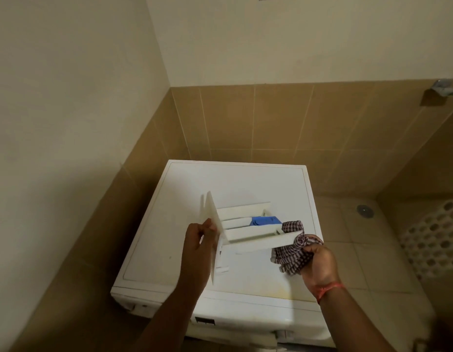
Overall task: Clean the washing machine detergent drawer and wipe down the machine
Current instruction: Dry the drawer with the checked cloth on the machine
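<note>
Drawer (248, 235) out of the washing machine (245, 295), held above its top so I can reach every side. My left hand (198, 240) grips the front panel, steadying it level, while my right hand (318, 260), fingers bunched around the checked cloth (293, 252), presses it against the drawer's far end.

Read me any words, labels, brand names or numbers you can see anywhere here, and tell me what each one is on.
None can be read.
Washer front: a dark mark, too blurred to read.
Drawer, cloth, walls and tiles: no text visible.
</note>
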Available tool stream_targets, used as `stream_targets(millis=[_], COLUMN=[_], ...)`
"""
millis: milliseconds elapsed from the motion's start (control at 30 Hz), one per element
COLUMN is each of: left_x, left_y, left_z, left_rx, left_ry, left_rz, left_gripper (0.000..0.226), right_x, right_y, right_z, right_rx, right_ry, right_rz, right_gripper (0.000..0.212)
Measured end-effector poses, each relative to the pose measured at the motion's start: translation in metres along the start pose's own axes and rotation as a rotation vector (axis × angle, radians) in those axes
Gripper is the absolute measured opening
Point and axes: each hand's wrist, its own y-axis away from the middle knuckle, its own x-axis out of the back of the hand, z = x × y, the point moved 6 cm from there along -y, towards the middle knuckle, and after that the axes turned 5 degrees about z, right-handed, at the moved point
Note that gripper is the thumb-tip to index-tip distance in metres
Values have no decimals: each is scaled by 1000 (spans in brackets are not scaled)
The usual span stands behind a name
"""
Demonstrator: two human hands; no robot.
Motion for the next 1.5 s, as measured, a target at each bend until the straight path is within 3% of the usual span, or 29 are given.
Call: stream_targets(millis=[67, 133, 300, 533, 733, 833, 867, 967, 1033, 1133, 1200, 1333, 1433, 1500], left_x=[1, 0, 2, 7, 0, -4, -5, -5, -8, -24, -36, -49, -49, -49], left_y=[2, 3, 6, -2, -1, -2, -2, -6, -16, -38, -52, -59, -55, -54], left_z=[-7, -13, -24, -37, -35, -36, -36, -33, -23, -14, -14, -25, -27, -26], left_rx=[4, -2, -16, -9, -40, -75, -75, -109, -192, -234, -223, -219, -243, -238], left_ry=[-16, -28, -117, -166, -232, -290, -304, -320, -350, -547, -666, -834, -930, -947], left_rz=[9, 9, 25, 44, 8, 12, 13, 49, 101, 96, 47, -45, -52, -55], left_gripper=[18, 12, 34, 40, 35, 34, 35, 38, 37, 44, 51, 56, 58, 60], right_x=[3, 1, -8, -17, 8, 4, -8, -59, -92, -123, -129, -138, -136, -132], right_y=[3, 7, 6, 0, -13, -4, 4, 44, 63, 63, 62, 67, 56, 45], right_z=[0, -4, -15, -10, -33, -51, -58, -58, -37, 18, 39, 46, 40, 28], right_rx=[8, 37, 93, 42, 214, 453, 586, 981, 1159, 1069, 1015, 997, 800, 724], right_ry=[34, 109, 296, 327, 325, 337, 432, 821, 1064, 1544, 1727, 1769, 1832, 1984], right_rz=[-3, -28, -68, -83, 192, 263, 198, -69, -242, -494, -524, -587, -683, -657], right_gripper=[27, 19, 20, 10, 20, 14, 12, 40, 46, 39, 40, 37, 43, 41])
